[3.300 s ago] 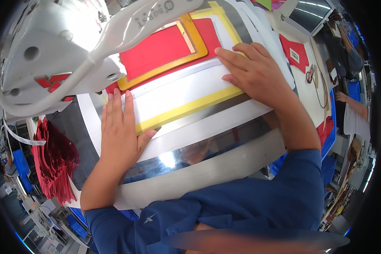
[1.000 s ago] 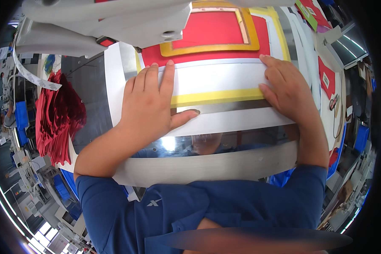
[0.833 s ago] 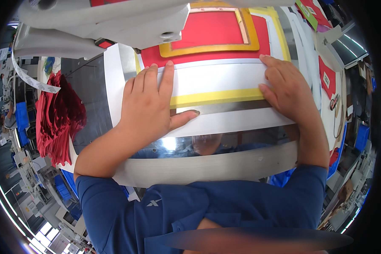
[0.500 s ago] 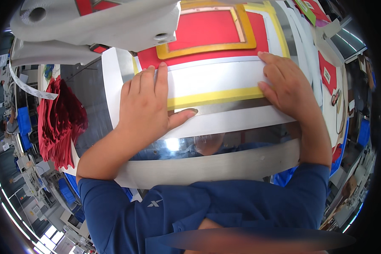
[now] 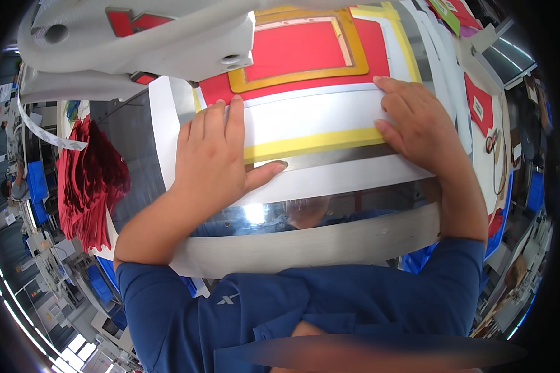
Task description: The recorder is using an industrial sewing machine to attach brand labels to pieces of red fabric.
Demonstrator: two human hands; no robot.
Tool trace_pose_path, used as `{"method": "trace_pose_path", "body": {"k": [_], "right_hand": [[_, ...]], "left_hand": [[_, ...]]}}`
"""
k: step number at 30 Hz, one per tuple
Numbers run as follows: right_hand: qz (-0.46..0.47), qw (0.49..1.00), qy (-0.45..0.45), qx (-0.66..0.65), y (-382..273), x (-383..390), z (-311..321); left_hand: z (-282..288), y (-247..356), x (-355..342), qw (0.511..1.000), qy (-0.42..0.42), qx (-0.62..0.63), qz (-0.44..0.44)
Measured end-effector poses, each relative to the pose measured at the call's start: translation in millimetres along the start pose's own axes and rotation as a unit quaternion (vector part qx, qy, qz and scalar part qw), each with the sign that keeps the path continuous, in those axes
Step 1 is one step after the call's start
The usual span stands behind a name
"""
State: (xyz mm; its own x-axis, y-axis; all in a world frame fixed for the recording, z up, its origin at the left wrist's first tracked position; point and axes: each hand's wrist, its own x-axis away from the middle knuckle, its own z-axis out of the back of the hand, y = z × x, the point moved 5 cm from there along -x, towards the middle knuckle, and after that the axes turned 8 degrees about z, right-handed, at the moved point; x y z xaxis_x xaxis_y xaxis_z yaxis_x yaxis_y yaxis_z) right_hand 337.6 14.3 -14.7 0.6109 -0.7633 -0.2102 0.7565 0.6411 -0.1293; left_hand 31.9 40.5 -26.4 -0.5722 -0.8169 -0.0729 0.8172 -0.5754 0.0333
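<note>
In the head view, rests spread left hand (image 5: 211, 146) at ten o'clock and unclenched right hand (image 5: 417, 124) at two, fingertips by the near edge of a flat red fabric panel (image 5: 298, 50) at twelve, under a flat yellow rectangular frame (image 5: 356, 46), long near sides running nine to three.

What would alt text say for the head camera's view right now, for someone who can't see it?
A person's left hand and right hand rest on a white sheet bordered with yellow tape, both near a red panel bearing a yellow frame. A pale grey machine juts in at upper left, with dark red pieces piled at left.
</note>
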Motion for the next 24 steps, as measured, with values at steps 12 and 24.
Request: {"method": "trace_pose_path", "body": {"k": [12, 24], "right_hand": [[0.002, 1.000, 0.005, -0.009, 1, -2, -7], [-0.135, 0.984, 0.114, -0.015, 46, 36, 31]], "left_hand": [[-6, -8, 2, 0.999, -0.033, -0.006, 0.041], [-6, -5, 4, 0.999, -0.013, 0.001, 0.039]]}}
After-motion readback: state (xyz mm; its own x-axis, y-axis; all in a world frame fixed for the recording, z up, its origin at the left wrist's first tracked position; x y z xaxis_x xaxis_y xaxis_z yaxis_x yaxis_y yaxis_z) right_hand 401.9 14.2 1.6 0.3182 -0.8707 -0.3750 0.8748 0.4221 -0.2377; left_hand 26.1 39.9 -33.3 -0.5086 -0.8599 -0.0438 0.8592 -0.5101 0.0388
